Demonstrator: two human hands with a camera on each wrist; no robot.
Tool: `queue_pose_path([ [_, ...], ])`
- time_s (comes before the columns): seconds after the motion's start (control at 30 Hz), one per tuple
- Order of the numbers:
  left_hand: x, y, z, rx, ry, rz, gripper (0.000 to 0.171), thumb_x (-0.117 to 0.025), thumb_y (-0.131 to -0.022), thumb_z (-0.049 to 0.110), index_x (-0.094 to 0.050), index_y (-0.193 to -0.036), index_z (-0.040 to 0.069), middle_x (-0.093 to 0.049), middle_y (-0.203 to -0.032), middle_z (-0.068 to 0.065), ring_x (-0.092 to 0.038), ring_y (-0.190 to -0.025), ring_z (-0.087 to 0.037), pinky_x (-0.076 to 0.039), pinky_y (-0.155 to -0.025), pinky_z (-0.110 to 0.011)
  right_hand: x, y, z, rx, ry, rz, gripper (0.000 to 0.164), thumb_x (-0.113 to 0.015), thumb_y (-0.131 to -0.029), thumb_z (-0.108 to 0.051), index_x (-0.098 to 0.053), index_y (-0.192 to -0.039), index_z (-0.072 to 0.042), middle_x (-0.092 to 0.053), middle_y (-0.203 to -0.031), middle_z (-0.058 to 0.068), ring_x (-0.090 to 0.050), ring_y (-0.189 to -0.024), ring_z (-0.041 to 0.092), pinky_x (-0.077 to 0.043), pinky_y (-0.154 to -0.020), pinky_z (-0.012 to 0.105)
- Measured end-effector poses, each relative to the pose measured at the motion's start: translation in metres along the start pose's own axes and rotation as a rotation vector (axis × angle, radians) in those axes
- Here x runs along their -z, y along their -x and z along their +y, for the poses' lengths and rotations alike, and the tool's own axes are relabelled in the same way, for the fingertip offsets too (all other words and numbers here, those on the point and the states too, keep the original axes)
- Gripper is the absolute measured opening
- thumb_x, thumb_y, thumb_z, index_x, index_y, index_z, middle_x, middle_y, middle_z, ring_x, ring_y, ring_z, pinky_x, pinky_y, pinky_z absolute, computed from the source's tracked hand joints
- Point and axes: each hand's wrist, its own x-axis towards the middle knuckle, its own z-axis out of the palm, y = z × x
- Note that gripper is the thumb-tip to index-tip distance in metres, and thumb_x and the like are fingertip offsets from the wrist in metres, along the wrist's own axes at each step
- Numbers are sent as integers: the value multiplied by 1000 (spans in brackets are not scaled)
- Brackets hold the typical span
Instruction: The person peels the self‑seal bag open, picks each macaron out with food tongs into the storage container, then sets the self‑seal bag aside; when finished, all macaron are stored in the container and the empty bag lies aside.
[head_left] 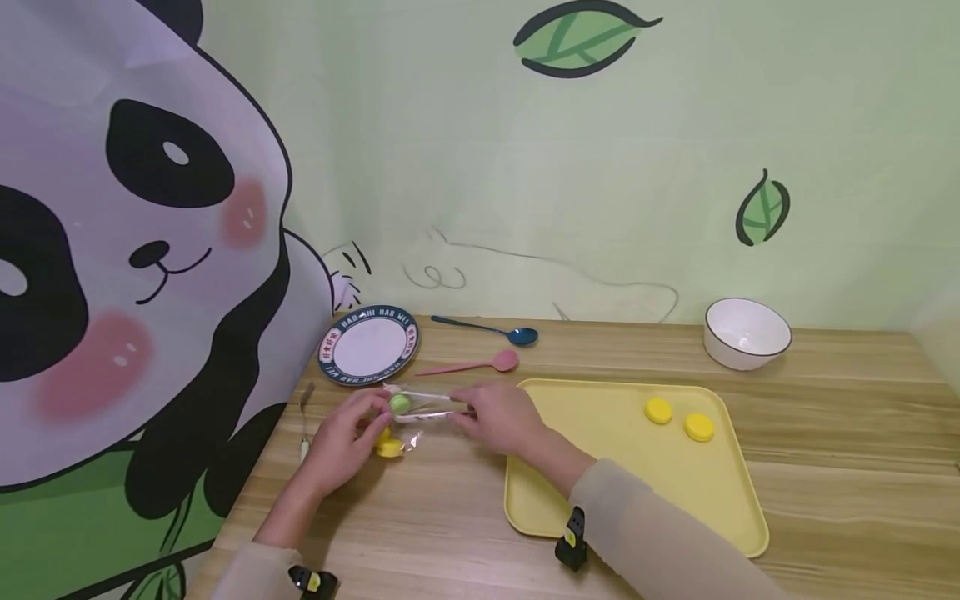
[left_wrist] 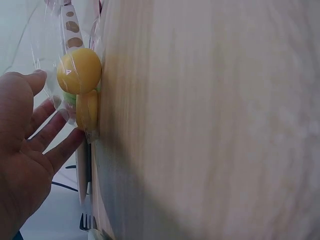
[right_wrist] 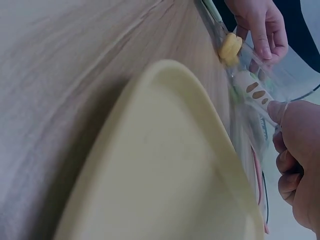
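My right hand point(head_left: 498, 415) grips a pair of pale tongs point(head_left: 431, 395), their inner face white with brown spots. The two arms point left, and a green macaron-shaped piece point(head_left: 401, 404) lies at their tips. Around that piece my left hand point(head_left: 348, 437) holds a clear plastic bag point(head_left: 411, 440) between thumb and fingers. Yellow macaron-shaped pieces point(left_wrist: 79, 71) sit low in the bag, close to the tabletop in the left wrist view. The film blurs how far the tongs reach inside. Two yellow round pieces point(head_left: 658, 410) lie on the yellow tray point(head_left: 600, 492), under my right forearm.
Behind the hands lie a pink spoon point(head_left: 506, 360), a dark blue spoon point(head_left: 522, 336) and a blue-rimmed plate point(head_left: 367, 346). A fork point(head_left: 303, 425) is left of my left hand. A white bowl point(head_left: 747, 333) stands at the back right, near the wall.
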Motion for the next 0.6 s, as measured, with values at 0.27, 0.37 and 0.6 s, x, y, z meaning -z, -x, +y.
queue_pose_path([
  [0.27, 0, 0, 2, 17, -7, 2, 6, -58, -96, 27, -60, -97, 21, -53, -132, 3, -48, -124, -22, -48, -93, -42, 5, 8, 0, -49, -5, -9, 33, -60, -92, -44, -66, -121, -28, -68, -101, -7, -53, -71, 8, -42, -52, 23],
  [0.37, -1, 0, 2, 11, 0, 6, 6, -58, -96, 26, -60, -96, 21, -53, -132, 3, -48, -123, -23, -50, -91, -41, 8, 13, 1, -32, 5, 17, 33, -59, -92, -45, -67, -120, -28, -68, -103, -7, -57, -72, 9, -46, -53, 27],
  [0.6, 0, 1, -1, 3, -2, 14, 6, -57, -96, 26, -60, -97, 21, -53, -132, 3, -50, -121, -22, -51, -89, -39, 18, 29, 9, 0, 4, 101, 29, -62, -91, -44, -70, -114, -28, -70, -98, -9, -63, -76, 11, -50, -58, 33],
])
